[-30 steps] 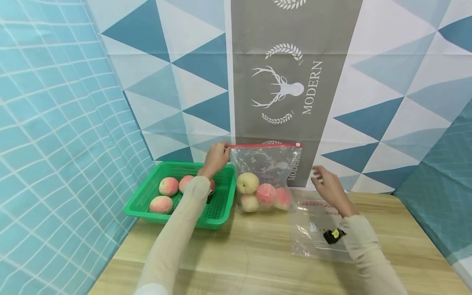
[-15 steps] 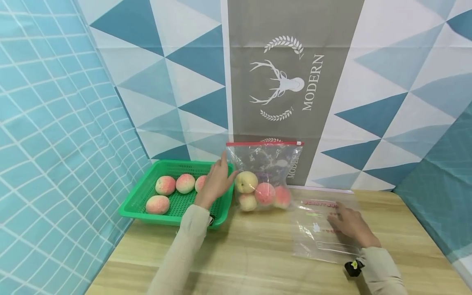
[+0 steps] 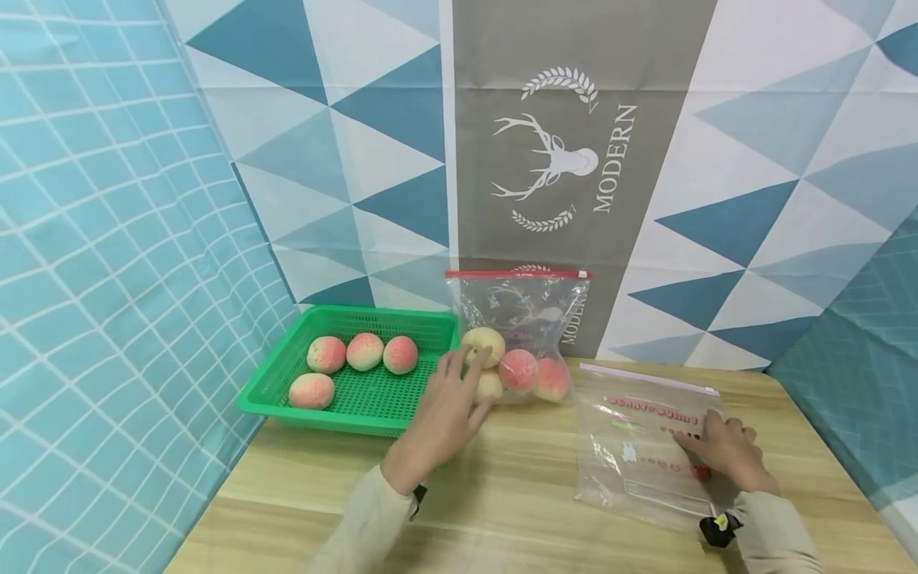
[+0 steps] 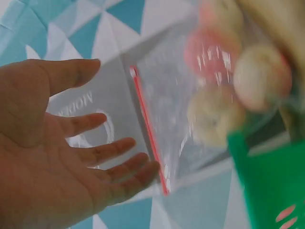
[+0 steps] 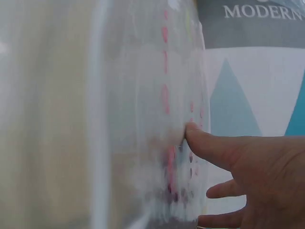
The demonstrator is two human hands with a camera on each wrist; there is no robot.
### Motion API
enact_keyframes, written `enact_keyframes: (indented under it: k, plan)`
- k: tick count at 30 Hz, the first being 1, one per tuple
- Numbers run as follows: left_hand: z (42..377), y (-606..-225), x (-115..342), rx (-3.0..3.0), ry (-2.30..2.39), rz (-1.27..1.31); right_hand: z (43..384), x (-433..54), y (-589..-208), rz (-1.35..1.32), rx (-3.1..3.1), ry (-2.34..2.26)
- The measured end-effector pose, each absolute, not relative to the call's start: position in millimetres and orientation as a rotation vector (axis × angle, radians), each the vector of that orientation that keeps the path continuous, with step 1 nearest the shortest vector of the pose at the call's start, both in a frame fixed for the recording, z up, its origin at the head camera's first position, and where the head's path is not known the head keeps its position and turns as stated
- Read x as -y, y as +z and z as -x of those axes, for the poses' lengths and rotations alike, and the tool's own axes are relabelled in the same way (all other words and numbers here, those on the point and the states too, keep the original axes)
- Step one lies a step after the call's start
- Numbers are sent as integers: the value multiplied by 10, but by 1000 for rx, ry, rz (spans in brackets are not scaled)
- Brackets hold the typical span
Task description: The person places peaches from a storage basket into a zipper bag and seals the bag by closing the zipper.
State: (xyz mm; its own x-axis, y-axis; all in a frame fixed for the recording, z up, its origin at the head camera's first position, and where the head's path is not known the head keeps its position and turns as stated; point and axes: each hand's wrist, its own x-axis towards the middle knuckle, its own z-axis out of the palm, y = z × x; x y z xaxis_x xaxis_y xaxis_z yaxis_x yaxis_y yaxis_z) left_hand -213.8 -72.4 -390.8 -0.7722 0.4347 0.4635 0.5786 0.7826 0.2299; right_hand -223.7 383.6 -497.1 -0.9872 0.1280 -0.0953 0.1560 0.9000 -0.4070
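The filled zip bag (image 3: pixel 527 307), clear with a red zip strip, stands against the wall with several peaches inside, such as a pinkish peach (image 3: pixel 518 371). My left hand (image 3: pixel 441 414) is spread in front of its left side; in the left wrist view the hand (image 4: pixel 62 152) has loose fingers and holds nothing. A flat clear zip bag (image 3: pixel 631 478) with red print and a pale zip strip lies on the table at the right. On its right side rests my right hand (image 3: pixel 727 453). In the right wrist view the thumb (image 5: pixel 209 145) touches the printed film.
A green basket (image 3: pixel 276 410) stands at the left with several loose peaches, one peach (image 3: pixel 400 355) near its middle. The wooden table (image 3: pixel 516 494) meets patterned wall cloth (image 3: pixel 660 199) at the back and blue checked cloth (image 3: pixel 93 239) at the left.
My left hand has let go of the filled bag's top corner and come down toward me. My right hand has lowered onto the flat bag, which has shifted right and turned slightly.
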Motion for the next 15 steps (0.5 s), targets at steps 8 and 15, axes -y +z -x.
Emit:
enact_keyframes:
  k: [8,15]
  plan:
    - [1972,-4188,673,2480,-539,1061,2147,-3946,-4971,-277,-2973,-765]
    - [1850,-4192,694,2455,-571,1132,1959,-4025,-4973,-210,-3015,-1059]
